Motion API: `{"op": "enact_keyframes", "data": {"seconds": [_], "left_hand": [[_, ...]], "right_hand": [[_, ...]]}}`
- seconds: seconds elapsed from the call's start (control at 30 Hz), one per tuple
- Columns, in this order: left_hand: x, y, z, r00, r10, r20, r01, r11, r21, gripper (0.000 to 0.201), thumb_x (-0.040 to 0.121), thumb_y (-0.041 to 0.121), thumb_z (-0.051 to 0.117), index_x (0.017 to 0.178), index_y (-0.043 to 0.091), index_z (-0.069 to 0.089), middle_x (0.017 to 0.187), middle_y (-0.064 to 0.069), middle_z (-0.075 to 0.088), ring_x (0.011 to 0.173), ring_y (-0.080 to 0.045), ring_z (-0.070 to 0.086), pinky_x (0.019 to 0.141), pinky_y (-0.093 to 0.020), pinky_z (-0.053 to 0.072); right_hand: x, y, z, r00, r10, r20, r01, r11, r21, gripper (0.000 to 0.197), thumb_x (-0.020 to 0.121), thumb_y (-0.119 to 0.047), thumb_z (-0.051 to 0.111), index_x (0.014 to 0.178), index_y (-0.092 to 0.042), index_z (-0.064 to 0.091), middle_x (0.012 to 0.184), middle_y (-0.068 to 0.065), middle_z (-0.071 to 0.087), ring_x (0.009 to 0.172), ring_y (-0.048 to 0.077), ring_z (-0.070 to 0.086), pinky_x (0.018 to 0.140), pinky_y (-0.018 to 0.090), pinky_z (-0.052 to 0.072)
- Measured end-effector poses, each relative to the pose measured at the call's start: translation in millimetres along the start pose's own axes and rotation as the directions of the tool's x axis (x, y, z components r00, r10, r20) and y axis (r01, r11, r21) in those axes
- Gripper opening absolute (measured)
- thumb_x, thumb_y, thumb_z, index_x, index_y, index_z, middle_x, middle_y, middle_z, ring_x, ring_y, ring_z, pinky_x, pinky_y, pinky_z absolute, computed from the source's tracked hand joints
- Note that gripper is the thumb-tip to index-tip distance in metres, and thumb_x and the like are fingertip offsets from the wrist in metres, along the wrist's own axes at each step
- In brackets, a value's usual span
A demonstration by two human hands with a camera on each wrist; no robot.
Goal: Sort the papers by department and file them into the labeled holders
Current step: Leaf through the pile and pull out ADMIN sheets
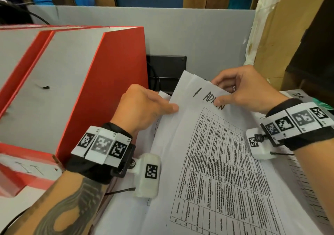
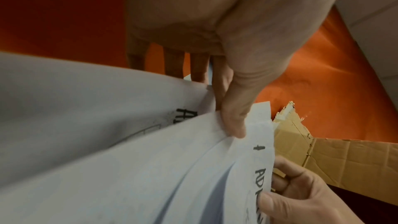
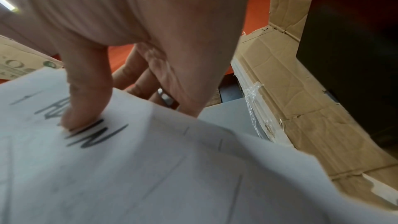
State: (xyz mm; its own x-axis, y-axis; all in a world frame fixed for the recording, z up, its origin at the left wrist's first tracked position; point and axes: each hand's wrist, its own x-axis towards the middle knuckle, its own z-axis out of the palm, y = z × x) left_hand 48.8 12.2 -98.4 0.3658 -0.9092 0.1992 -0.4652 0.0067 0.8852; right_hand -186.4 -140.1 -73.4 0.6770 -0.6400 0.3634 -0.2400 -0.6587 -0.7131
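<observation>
Cluttered cardboard-walled bench, red holders (image 1: pixel 115 75) at left of frame; both hands, left hand (image 1: pixel 142 106) and right hand (image 1: pixel 242 88), pinch the ADMIN papers (image 1: pixel 207 144) at centre; I'd square the top edges, then check labels before dropping them in.

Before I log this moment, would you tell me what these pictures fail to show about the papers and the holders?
- Handwritten heading on the top sheet: the right hand thumb covers its middle in the head view; only "ADM" and "N" show.
- Table text: too small in the head view, blurred in the wrist views.
- Sheets beneath: covered by the top sheet; the left hand hides their edge.
- Red holders: only the "IT" label shows; others are cut off.
</observation>
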Motion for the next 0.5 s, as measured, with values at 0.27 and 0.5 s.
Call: {"op": "enact_keyframes", "data": {"seconds": [0.27, 0.5], "left_hand": [[8, -7, -8, 0.996, -0.090, -0.019, 0.092, 0.988, 0.123, 0.017, 0.094, 0.026, 0.074, 0.111, 0.027, 0.078, 0.122, 0.008, 0.072, 0.113, -0.009, 0.066, 0.095, -0.026, 0.051], [14, -11, -8, 0.967, 0.036, -0.252, -0.013, 0.996, 0.092, 0.010, 0.081, 0.027, 0.087, 0.086, 0.026, 0.078, 0.077, 0.009, 0.071, 0.069, -0.009, 0.066, 0.063, -0.025, 0.052]], "right_hand": [[-7, 4, -18, 0.972, 0.037, 0.233, -0.044, 0.999, 0.026, 0.044, 0.072, 0.032, 0.069, 0.059, -0.010, 0.074, 0.097, 0.013, 0.080, 0.103, 0.019, 0.075, 0.096, 0.027, 0.057], [-6, 5, -15, 0.971, 0.081, 0.226, -0.080, 0.997, -0.015, 0.022, 0.070, 0.006, 0.083, 0.090, 0.005, 0.072, 0.094, 0.014, 0.080, 0.091, 0.030, 0.078, 0.086, 0.043, 0.063]]}}
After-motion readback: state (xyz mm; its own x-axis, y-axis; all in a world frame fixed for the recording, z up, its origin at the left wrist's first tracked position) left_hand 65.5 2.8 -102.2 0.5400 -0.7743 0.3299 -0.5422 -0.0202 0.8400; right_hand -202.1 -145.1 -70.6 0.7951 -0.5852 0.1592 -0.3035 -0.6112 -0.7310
